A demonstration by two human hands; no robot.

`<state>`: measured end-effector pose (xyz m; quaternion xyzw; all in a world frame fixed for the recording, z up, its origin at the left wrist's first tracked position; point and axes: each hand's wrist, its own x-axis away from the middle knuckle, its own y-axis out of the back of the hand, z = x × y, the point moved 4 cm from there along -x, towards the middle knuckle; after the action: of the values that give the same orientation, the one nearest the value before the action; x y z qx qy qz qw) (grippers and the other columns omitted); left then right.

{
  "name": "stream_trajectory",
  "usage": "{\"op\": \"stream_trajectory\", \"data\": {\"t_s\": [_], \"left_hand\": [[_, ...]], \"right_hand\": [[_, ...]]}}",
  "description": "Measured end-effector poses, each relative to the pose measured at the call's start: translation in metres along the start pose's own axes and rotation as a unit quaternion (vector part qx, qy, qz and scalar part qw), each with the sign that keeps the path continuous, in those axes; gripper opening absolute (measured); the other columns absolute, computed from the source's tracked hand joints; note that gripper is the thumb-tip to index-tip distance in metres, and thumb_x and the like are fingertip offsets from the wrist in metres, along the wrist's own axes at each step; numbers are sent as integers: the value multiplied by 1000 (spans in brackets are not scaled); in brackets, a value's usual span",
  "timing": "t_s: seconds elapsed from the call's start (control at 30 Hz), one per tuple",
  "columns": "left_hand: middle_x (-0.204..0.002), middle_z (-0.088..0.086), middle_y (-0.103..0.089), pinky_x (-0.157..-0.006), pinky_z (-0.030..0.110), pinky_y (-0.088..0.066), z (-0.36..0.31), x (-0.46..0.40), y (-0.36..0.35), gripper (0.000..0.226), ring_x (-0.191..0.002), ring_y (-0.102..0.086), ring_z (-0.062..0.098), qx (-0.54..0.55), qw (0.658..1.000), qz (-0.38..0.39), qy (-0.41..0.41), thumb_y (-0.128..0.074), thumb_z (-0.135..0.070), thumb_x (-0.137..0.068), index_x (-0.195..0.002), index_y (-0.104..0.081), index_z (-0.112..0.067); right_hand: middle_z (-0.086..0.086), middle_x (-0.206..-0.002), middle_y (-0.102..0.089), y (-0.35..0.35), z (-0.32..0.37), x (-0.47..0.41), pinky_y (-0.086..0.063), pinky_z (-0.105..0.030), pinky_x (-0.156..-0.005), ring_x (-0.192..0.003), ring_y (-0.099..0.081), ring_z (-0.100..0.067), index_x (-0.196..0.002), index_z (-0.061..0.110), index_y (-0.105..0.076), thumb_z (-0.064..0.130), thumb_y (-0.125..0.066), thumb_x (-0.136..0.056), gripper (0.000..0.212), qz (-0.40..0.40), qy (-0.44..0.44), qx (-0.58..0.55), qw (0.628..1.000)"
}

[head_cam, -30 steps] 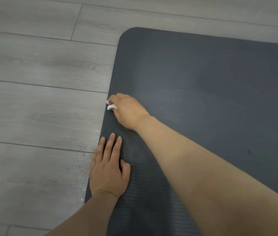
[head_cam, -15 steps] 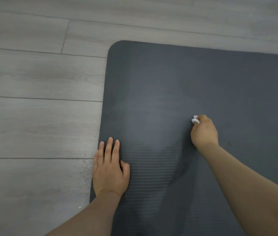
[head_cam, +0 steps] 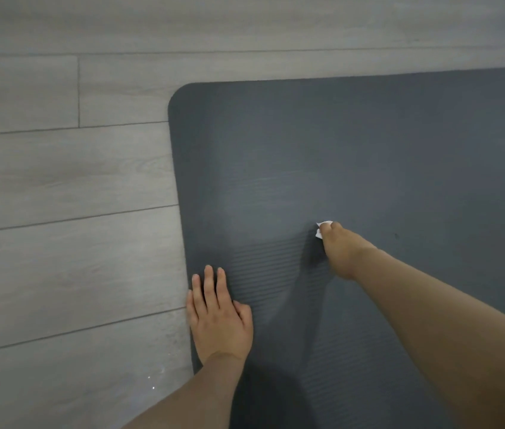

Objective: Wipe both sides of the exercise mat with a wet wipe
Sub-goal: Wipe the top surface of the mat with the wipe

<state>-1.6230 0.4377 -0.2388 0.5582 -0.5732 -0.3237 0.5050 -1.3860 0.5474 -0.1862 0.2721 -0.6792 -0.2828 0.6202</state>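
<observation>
The wood-plank floor (head_cam: pixel 68 243) fills the left and top of the view, with a few bright specks near the lower left, perhaps droplets. On it lies the dark grey exercise mat (head_cam: pixel 368 150), flat, its rounded corner at upper left and its left edge running down toward the person. Fine ribs show on the near part; farther out the texture blurs.

The left hand (head_cam: pixel 218 317) rests flat on the mat right at that left edge, fingers straight and together, holding nothing, pinning the mat down. The right hand (head_cam: pixel 342 250) reaches further in, near the middle of the visible mat, fingers curled round a small bunched white wet wipe (head_cam: pixel 322 229) that peeks out beyond the fingertips and presses on the mat.

The step looks like wiping this upper face; the underside likely remains to be done. To do it well, I would keep the left palm weighted so the mat does not creep, run the wipe in overlapping strokes along the ribs, reach the edges and the corner, and refold the wipe when it dries or soils.
</observation>
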Motion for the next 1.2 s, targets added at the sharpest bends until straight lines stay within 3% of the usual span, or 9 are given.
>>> {"op": "stream_trajectory", "data": {"t_s": [0.17, 0.43, 0.5, 0.6, 0.7, 0.83, 1.03, 1.13, 1.2], "left_hand": [[-156, 12, -37, -122, 43, -7, -1, -1, 0, 67, -147, -25, 33, 2, 1000, -6, -6, -35, -29, -85, -148, -41, -7], [-156, 13, -37, -122, 39, 0, 0, 0, -1, 68, -147, -25, 34, 7, 1000, -19, -2, -34, -30, -84, -148, -41, -6], [-156, 13, -37, -122, 38, 0, -1, 0, 0, 69, -147, -25, 34, 6, 1000, -14, -9, -33, -31, -84, -147, -42, -6], [-155, 13, -39, -122, 38, -1, -3, -3, 2, 69, -146, -27, 33, 16, 1000, -13, -3, -34, -31, -83, -146, -44, -6], [-156, 11, -38, -121, 39, -4, -2, -3, 2, 68, -146, -26, 30, 30, 999, -11, -15, -36, -31, -83, -147, -43, -8], [-156, 8, -39, -121, 37, -7, 4, -5, 3, 66, -146, -25, 27, 50, 998, -10, -26, -37, -32, -84, -146, -44, -11], [-155, 5, -41, -119, 37, -10, 10, -2, 5, 67, -145, -26, 24, 46, 998, -28, -38, -39, -34, -82, -145, -47, -14], [-141, 9, -54, -113, 41, -22, 4, -7, 11, 61, -134, -41, 30, 65, 996, -47, -24, -42, -33, -78, -134, -57, -13], [-113, 11, -61, -97, 43, -31, 2, -29, 22, 47, -108, -55, 36, 83, 993, -84, -9, -46, -34, -75, -114, -61, -13]], "right_hand": [[-15, -139, -29, -10, 5, 23, -42, -32, -82, -114, -46, -31, -142, 5, -25, 0, -49, -85, 62, -15, -5, -15, 1000], [-8, -152, -15, -17, 14, 47, -38, -31, -99, -137, -31, -27, -148, 9, -18, 16, -53, -91, 67, 3, 31, -82, 996], [-4, -154, -12, -19, 10, 52, -39, -30, -97, -137, -32, -25, -148, 11, -18, 13, -50, -92, 65, 8, 37, -95, 995], [-3, -153, -18, -16, 7, 48, -43, -33, -95, -131, -39, -28, -144, 12, -26, 14, -50, -90, 59, -2, 36, -100, 994], [-8, -152, -21, -8, 11, 38, -37, -36, -105, -136, -32, -29, -143, 9, -29, 21, -53, -92, 58, -12, 21, -85, 996], [-13, -146, -25, -11, 19, 32, -37, -37, -104, -133, -30, -31, -141, 7, -29, 26, -56, -91, 59, -4, 14, -51, 999], [-11, -139, -29, -18, 22, 27, -43, -35, -96, -125, -33, -28, -139, 8, -31, 9, -51, -85, 57, -28, 17, 1, 999], [-11, -130, -39, -9, 12, 9, -44, -37, -93, -119, -38, -28, -133, 8, -37, 5, -50, -85, 50, -63, 19, -6, 998], [-13, -126, -46, -5, 4, -5, -43, -38, -93, -117, -42, -31, -123, 6, -44, 1, -48, -86, 38, -79, 31, -29, 996]]}}
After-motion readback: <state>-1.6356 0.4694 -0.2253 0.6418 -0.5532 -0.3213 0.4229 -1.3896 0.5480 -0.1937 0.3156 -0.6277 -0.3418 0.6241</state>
